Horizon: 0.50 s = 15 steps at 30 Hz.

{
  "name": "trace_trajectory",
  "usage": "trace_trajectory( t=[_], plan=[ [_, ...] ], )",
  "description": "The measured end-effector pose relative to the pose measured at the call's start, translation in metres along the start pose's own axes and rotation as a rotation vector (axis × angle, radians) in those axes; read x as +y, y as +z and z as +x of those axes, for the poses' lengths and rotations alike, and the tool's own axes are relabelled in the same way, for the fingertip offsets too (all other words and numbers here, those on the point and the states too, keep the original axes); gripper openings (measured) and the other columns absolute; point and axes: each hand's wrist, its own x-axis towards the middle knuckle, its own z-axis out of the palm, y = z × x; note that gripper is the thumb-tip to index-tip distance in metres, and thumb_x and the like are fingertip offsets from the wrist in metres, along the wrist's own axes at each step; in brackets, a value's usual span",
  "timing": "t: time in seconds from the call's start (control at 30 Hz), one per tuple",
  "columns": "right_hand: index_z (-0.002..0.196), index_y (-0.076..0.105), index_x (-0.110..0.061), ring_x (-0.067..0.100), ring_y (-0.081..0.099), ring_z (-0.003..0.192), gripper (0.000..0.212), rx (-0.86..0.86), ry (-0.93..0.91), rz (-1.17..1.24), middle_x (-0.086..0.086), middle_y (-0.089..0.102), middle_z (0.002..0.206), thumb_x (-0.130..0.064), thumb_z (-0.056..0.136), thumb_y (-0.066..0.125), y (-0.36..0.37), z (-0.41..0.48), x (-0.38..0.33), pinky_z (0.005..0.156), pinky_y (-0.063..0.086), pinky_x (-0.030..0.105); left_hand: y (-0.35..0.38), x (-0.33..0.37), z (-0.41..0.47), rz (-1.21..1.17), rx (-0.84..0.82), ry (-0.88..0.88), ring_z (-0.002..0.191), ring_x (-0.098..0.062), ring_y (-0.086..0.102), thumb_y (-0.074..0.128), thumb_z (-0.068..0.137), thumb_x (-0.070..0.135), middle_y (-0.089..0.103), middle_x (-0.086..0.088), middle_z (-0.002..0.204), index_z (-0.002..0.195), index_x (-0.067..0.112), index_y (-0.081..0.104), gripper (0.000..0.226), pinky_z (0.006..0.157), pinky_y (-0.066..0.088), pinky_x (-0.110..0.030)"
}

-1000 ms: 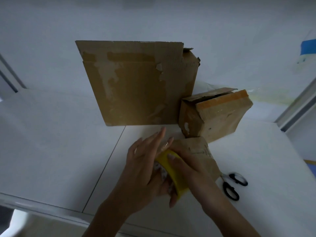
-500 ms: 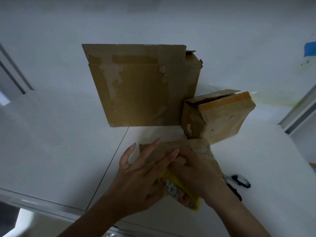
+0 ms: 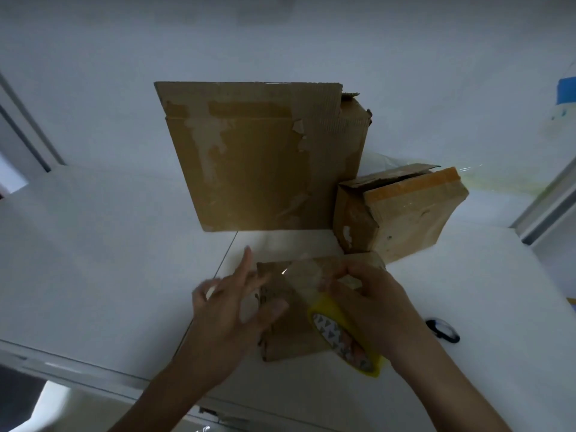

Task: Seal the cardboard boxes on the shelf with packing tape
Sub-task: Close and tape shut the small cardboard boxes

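Right hand (image 3: pixel 371 304) is gripping the yellow packing tape roll (image 3: pixel 328 308), stretching a clear strip across the small flat cardboard box (image 3: pixel 290 341) lying at the shelf (image 3: pixel 93 260) front. Left hand (image 3: pixel 230 310) is open, fingers spread at the box's left edge. Box is looking light and worn, likely to slide; pin it flat beside the seam.

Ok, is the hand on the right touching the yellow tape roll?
Touching. The head view shows the right hand gripping the tape roll, with its fingers curled over the roll's yellow rim.
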Motion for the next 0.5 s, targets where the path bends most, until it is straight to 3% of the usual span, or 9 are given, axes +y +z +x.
trace_trajectory(
  t=[0.07, 0.1, 0.17, 0.27, 0.33, 0.37, 0.43, 0.5],
  plan=[
    [0.084, 0.067, -0.022, 0.002, 0.061, 0.048, 0.013, 0.009, -0.005, -0.001, 0.006, 0.067, 0.071, -0.024, 0.093, 0.059, 0.003, -0.002, 0.001, 0.035, 0.04, 0.009, 0.004, 0.005, 0.0, -0.384, 0.009, -0.145, 0.112, 0.017, 0.055, 0.052, 0.045, 0.101, 0.064, 0.041, 0.106, 0.139, 0.034, 0.053, 0.115, 0.097, 0.039, -0.02],
    [0.083, 0.067, -0.023, 0.006, 0.063, 0.051, 0.012, 0.006, -0.006, 0.003, 0.005, 0.067, 0.068, -0.025, 0.093, 0.06, 0.005, -0.003, -0.001, 0.036, 0.042, 0.011, 0.007, 0.01, 0.0, -0.436, 0.032, -0.136, 0.106, 0.015, 0.059, 0.065, 0.047, 0.092, 0.068, 0.035, 0.103, 0.125, 0.034, 0.064, 0.097, 0.093, 0.041, -0.019],
    [0.083, 0.067, -0.025, 0.015, 0.066, 0.057, 0.012, -0.003, -0.023, -0.003, 0.003, 0.069, 0.067, -0.026, 0.092, 0.06, 0.01, -0.004, -0.002, 0.038, 0.045, 0.014, 0.012, 0.026, 0.0, -0.459, 0.105, -0.114, 0.097, 0.009, 0.064, 0.081, 0.062, 0.066, 0.073, 0.026, 0.097, 0.101, 0.032, 0.075, 0.052, 0.09, 0.042, -0.022],
    [0.088, 0.065, -0.024, -0.001, 0.06, 0.046, 0.01, -0.034, -0.045, -0.022, -0.007, 0.063, 0.055, -0.024, 0.095, 0.058, 0.012, -0.006, -0.004, 0.034, 0.036, 0.008, 0.013, 0.038, 0.005, -0.545, 0.228, -0.142, 0.083, -0.003, 0.069, 0.079, 0.075, 0.035, 0.076, 0.012, 0.083, 0.078, 0.027, 0.079, 0.009, 0.085, 0.049, -0.03],
    [0.1, 0.063, -0.024, -0.01, 0.054, 0.041, 0.007, -0.097, -0.045, 0.002, -0.016, 0.059, 0.049, -0.024, 0.096, 0.057, 0.01, -0.007, -0.004, 0.035, 0.034, 0.005, 0.01, 0.042, 0.015, -0.546, 0.238, -0.147, 0.081, -0.006, 0.07, 0.079, 0.079, 0.026, 0.075, 0.009, 0.079, 0.077, 0.023, 0.078, 0.003, 0.085, 0.05, -0.033],
    [0.111, 0.059, -0.025, -0.013, 0.054, 0.043, 0.015, -0.137, -0.036, 0.05, -0.022, 0.06, 0.054, -0.025, 0.096, 0.058, 0.01, -0.007, -0.006, 0.037, 0.035, 0.004, 0.008, 0.042, 0.022, -0.525, 0.234, -0.143, 0.081, -0.006, 0.07, 0.079, 0.08, 0.025, 0.075, 0.009, 0.079, 0.078, 0.023, 0.078, 0.003, 0.086, 0.05, -0.031],
    [0.132, 0.047, -0.029, -0.02, 0.057, 0.056, 0.046, -0.227, -0.01, 0.19, -0.032, 0.062, 0.071, -0.027, 0.09, 0.067, 0.007, -0.007, -0.007, 0.048, 0.04, 0.001, 0.0, 0.044, 0.037, -0.517, 0.231, -0.161, 0.082, -0.003, 0.069, 0.08, 0.08, 0.024, 0.075, 0.011, 0.079, 0.079, 0.022, 0.078, 0.003, 0.08, 0.049, -0.021],
    [0.143, 0.039, -0.032, -0.014, 0.064, 0.08, 0.075, -0.304, -0.01, 0.285, -0.029, 0.068, 0.089, -0.026, 0.079, 0.078, 0.004, -0.004, -0.001, 0.066, 0.047, 0.005, -0.008, 0.045, 0.052, -0.582, 0.19, -0.207, 0.081, 0.001, 0.068, 0.08, 0.079, 0.023, 0.075, 0.011, 0.077, 0.081, 0.019, 0.077, 0.005, 0.073, 0.047, -0.012]
  ],
)
